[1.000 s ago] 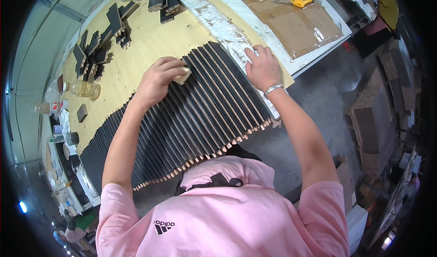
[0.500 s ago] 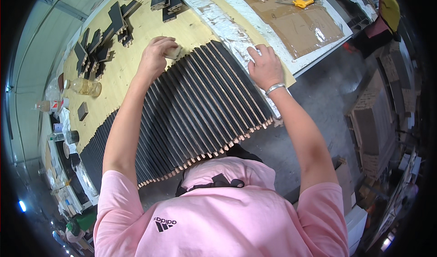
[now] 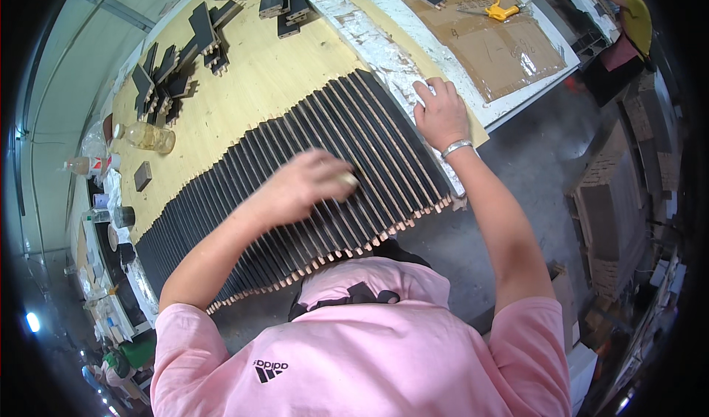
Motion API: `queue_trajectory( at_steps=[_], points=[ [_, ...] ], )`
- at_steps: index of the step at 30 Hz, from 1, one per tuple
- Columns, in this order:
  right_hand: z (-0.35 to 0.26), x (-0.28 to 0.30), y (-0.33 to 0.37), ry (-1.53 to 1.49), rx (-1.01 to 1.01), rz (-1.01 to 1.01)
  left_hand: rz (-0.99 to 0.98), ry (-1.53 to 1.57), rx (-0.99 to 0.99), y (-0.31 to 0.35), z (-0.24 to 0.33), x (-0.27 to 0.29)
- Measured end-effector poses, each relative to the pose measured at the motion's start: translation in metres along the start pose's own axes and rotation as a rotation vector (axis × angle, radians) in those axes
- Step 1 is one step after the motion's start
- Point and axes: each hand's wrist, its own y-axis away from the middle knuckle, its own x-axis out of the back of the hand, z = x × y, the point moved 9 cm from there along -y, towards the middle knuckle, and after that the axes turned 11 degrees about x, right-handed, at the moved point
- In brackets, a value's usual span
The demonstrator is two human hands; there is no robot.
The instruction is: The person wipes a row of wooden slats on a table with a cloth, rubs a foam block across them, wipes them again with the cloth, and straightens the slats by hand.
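Note:
A row of narrow black wooden slats [image 3: 362, 132] lies side by side, with bare wood pegs showing at their ends. Over the middle of the row is my left hand [image 3: 301, 186], slightly blurred, its fingers closed round a small pale pad [image 3: 346, 186] that seems to touch the slats. My right hand [image 3: 442, 114] rests on a white-smeared strip [image 3: 369, 29] along the right side of the row, fingers bent and thumb apart. I see nothing held in it.
Loose black boards [image 3: 203, 33] lie in piles on the plywood table [image 3: 244, 70]. A bottle of yellowish liquid [image 3: 148, 136] and a small brown block [image 3: 143, 175] are at the left. A yellow air gun [image 3: 501, 8] sits on cardboard [image 3: 495, 62]. Another person [image 3: 635, 25] is at far right.
My left hand has swept with the pad from the slats' far ends toward me and to the right, onto their middle. My right hand stays on the strip.

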Motion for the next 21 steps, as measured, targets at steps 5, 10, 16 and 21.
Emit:
queue_trajectory(
  at_steps=[5,10,16,21],
  points=[
    [-0.005,0.004,-0.003,0.007,0.006,0.017,0.367,-0.332,0.671,0.064,-0.154,0.063],
    [0.0,-0.001,0.002,0.0,-0.002,0.004,0.284,-0.029,0.371,0.039,-0.058,0.054],
    [-0.003,0.006,-0.001,0.029,0.002,0.035,0.138,-0.181,0.294,0.036,-0.058,0.029],
    [-0.004,0.003,-0.004,0.035,0.0,0.016,0.422,-0.279,0.611,0.067,-0.122,0.065]
  ],
)
